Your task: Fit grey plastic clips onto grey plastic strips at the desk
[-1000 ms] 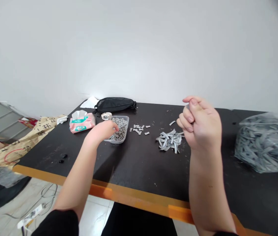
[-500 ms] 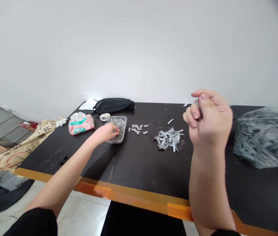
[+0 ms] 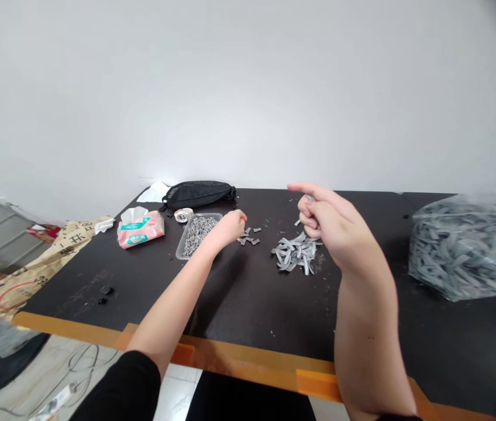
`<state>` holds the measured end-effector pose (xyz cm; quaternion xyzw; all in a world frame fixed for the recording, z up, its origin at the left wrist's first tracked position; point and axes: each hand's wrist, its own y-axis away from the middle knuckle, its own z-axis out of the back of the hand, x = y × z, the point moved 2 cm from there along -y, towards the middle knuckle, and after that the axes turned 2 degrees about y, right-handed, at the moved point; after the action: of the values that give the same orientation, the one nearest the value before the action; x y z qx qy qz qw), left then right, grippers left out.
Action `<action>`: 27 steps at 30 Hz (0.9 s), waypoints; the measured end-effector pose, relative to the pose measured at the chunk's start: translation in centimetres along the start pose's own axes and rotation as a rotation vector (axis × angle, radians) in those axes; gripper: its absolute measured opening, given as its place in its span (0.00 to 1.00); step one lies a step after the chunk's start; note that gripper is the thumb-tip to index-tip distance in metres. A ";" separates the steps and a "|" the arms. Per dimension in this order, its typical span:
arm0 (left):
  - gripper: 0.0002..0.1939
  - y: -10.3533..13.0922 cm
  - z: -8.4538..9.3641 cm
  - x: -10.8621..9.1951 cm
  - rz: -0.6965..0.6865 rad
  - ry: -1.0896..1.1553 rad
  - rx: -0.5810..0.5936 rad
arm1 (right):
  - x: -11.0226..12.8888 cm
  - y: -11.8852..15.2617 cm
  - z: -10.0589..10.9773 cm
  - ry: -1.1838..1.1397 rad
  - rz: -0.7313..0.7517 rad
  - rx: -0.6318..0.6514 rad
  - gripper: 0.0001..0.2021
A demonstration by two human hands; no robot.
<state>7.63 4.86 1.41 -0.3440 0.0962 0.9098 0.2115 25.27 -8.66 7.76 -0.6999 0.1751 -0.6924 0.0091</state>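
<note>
My left hand (image 3: 227, 228) is closed, fingers pressed together, over the table between a clear plastic tub (image 3: 178, 251) and a small group of short grey pieces (image 3: 248, 237). Whether anything is pinched in it is hidden. Many small grey pieces (image 3: 197, 234) fill the tub. My right hand (image 3: 333, 225) is raised above a loose pile of grey strips (image 3: 295, 254), its index finger stretched out and the other fingers curled in. A bit of grey shows at its thumb, too small to name.
A clear bag of grey strips (image 3: 471, 251) stands on the right of the dark table (image 3: 257, 310). Towards the left lie a pink tissue pack (image 3: 141, 228), a roll of tape (image 3: 183, 215) and a black pouch (image 3: 199, 193). Orange tape (image 3: 248, 362) covers the front edge.
My left hand has left the tub and moved right, beside the short grey pieces. My right hand has lowered and moved left, towards the strip pile, its index finger now extended.
</note>
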 end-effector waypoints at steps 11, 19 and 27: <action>0.09 11.8 4.2 -9.8 -0.527 0.911 -0.207 | 2.2 4.1 -1.9 0.085 0.035 0.245 0.02; 0.10 12.9 4.5 -9.8 -0.616 0.847 -0.219 | 3.7 5.3 -2.5 -0.014 0.199 0.270 0.06; 0.10 13.4 4.5 -9.8 -0.585 0.787 -0.269 | 3.7 5.8 -3.2 -0.056 0.111 0.317 0.04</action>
<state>5.56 -8.82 11.68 -0.6974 -0.0498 0.6182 0.3591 20.78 -14.33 9.97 -0.6981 0.1017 -0.6898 0.1626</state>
